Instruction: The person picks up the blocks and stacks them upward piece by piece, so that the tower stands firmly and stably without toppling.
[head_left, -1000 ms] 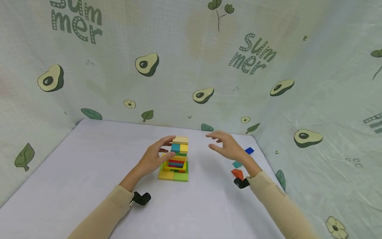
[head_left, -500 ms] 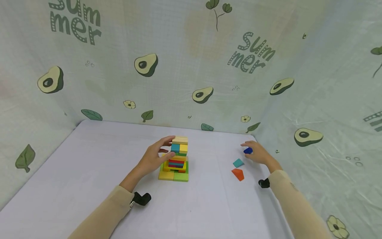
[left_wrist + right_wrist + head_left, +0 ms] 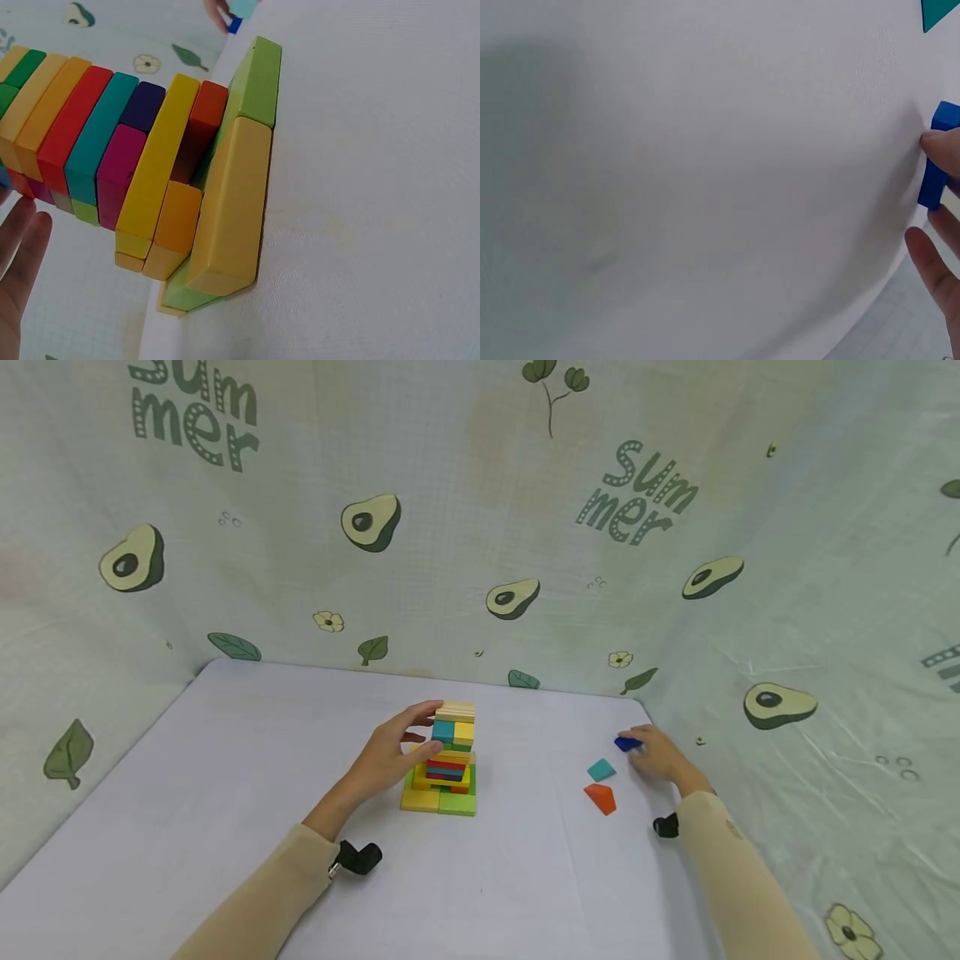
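Observation:
A tower of coloured wooden blocks (image 3: 450, 758) stands mid-table on a base of yellow and green blocks, topped by a pale wood layer. My left hand (image 3: 381, 764) cups its left side, thumb toward the front and fingers toward the back. In the left wrist view the fingertips (image 3: 37, 217) lie close against the tower; whether they press is unclear. At the table's right side, my right hand (image 3: 657, 753) pinches a dark blue block (image 3: 627, 744). Its thumb (image 3: 943, 150) lies across the blue block in the right wrist view.
Nearer than the blue block, a teal block (image 3: 602, 769) and an orange kite-shaped block (image 3: 601, 797) lie on the white table (image 3: 525, 877). A printed cloth (image 3: 442, 568) hangs behind and on both sides of the table.
My right hand has moved right from beside the tower to the blue block, taken hold of it and turned it slightly. The left hand stays at the tower.

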`<action>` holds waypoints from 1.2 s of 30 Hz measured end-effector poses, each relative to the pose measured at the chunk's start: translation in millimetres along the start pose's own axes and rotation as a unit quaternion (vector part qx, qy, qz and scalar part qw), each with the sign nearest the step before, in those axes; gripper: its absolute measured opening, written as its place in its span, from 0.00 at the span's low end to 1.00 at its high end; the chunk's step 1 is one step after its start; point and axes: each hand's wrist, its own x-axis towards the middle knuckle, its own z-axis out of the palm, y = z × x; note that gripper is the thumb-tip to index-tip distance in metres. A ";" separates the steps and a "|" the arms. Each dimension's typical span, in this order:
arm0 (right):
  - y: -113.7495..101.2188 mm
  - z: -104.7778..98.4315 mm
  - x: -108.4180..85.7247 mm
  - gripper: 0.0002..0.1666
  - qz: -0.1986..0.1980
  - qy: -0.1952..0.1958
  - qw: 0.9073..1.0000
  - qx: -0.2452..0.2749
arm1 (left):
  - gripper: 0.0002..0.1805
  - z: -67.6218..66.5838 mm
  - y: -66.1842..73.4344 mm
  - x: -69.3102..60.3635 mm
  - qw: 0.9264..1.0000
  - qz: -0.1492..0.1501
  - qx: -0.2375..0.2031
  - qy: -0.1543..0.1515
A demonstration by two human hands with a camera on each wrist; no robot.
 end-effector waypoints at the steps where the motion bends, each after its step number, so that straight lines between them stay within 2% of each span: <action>1: 0.1 0.2 -0.2 0.29 -0.006 0.006 1.000 -0.002 | 0.38 -0.3 0.3 0.1 1.000 -0.001 0.001 0.000; 5: 1.4 0.2 -1.3 0.25 -0.027 0.022 0.999 -0.016 | 0.38 -1.4 2.0 0.6 1.000 -0.003 -0.003 -0.002; 13: 0.6 -3.8 -5.2 0.23 -0.037 0.018 0.998 -0.045 | 0.38 -1.8 3.7 1.0 1.000 -0.007 -0.010 -0.005; 19: -20.0 -8.2 -7.4 0.23 -0.063 0.035 0.996 -0.059 | 0.38 -2.4 3.9 0.4 1.000 -0.006 -0.006 -0.005; 24: -63.9 -16.2 -11.3 0.24 -0.124 0.082 0.988 -0.051 | 0.38 -2.2 3.1 -0.1 1.000 -0.006 -0.005 -0.007; 30: -143.1 -28.9 -20.7 0.23 -0.227 0.133 0.965 -0.015 | 0.38 -2.2 2.2 -0.4 1.000 -0.004 -0.003 -0.005; 33: -184.9 -32.6 -29.4 0.22 -0.256 0.142 0.956 -0.004 | 0.38 -2.0 2.3 -0.6 1.000 -0.003 -0.005 -0.005; 36: -221.8 -33.8 -40.0 0.23 -0.273 0.139 0.952 0.005 | 0.38 -1.3 2.4 -0.8 1.000 -0.002 -0.005 -0.005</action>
